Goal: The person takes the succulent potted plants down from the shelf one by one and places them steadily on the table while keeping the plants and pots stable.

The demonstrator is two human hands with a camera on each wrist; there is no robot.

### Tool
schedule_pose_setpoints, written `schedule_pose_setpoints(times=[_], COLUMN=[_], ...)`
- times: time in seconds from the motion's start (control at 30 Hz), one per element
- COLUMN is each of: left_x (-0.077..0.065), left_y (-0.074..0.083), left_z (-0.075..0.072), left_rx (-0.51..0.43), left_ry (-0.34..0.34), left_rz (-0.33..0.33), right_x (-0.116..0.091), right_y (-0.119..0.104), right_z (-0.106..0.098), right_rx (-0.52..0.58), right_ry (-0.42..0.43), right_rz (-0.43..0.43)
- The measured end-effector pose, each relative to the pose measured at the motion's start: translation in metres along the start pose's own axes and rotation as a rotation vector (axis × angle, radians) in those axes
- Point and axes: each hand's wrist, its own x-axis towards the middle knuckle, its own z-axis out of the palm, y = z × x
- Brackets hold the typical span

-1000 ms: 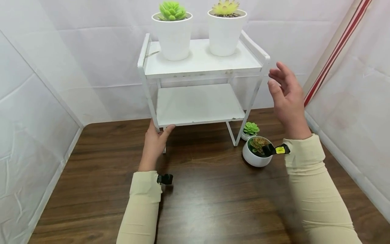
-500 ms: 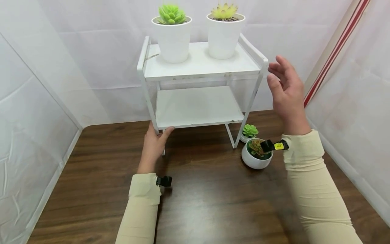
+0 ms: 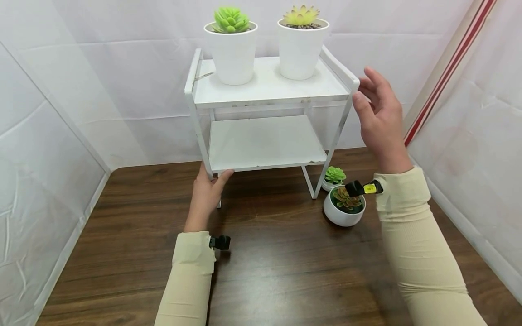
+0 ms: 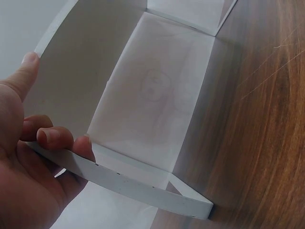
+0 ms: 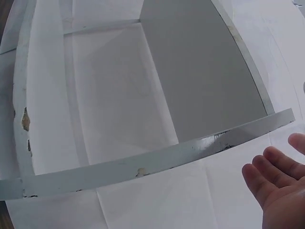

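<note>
A white two-tier plant shelf stands tilted-looking at the back of the dark wooden table in the head view. My left hand grips its lower left leg; in the left wrist view, fingers curl round the leg and the thumb lies at the lower board's edge. Beside the upper right corner, my right hand hovers with loosely bent fingers. The right wrist view shows a gap between that hand and the shelf frame. On the top board stand two white pots, a green succulent and a yellowish one.
By the shelf's right leg sit a low round white pot with a reddish-green succulent and a small bright green succulent. White cloth hangs behind and at both sides. A red-striped strip runs down the right corner.
My right hand has moved up and left, closer to the shelf's upper right corner. The left hand keeps its grip on the leg. The head view has shifted slightly.
</note>
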Motion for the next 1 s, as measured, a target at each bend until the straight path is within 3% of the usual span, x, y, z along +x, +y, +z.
schedule_pose_setpoints(times=[0.23, 0.57, 0.8, 1.0], left_x=[0.002, -0.001, -0.001, 0.001], left_y=[0.000, -0.001, -0.004, -0.003], left_z=[0.002, 0.001, 0.001, 0.001], left_rx=[-0.001, 0.009, 0.017, 0.012], left_ry=[0.009, 0.005, 0.004, 0.009], left_rz=[0.003, -0.001, 0.013, 0.026], right_x=[0.010, 0.011, 0.004, 0.005], right_y=[-0.003, -0.009, -0.034, -0.037], right_z=[0.003, 0.013, 0.023, 0.029], right_rx=[0.030, 0.030, 0.064, 0.101], right_ry=[-0.031, -0.110, -0.104, -0.053], right_rz=[0.005, 0.083, 0.146, 0.132])
